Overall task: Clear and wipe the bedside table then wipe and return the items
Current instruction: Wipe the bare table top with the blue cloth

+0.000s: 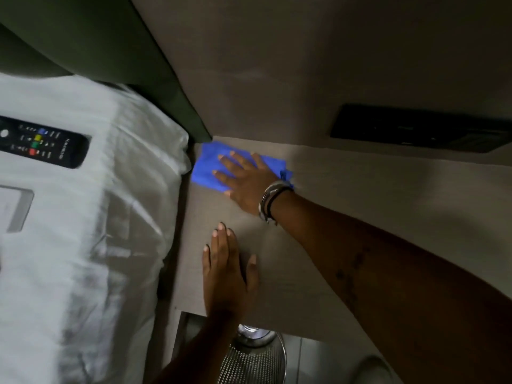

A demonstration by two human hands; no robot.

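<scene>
The bedside table [360, 206] has a pale wood-grain top with nothing standing on it. My right hand [245, 184] presses flat on a blue cloth [206, 169] at the table's far left corner, fingers spread. My left hand [225, 270] lies flat on the table's near left part, fingers together, holding nothing. A black remote control [47, 144] with coloured buttons lies on the white bed [83, 245] to the left. A grey-framed flat item [16, 209] lies on the bed below the remote.
A dark green headboard [110, 45] stands behind the bed. A black switch panel [415, 131] is set in the wall above the table. Below the table's front edge a perforated metal bin [255, 358] stands on the floor.
</scene>
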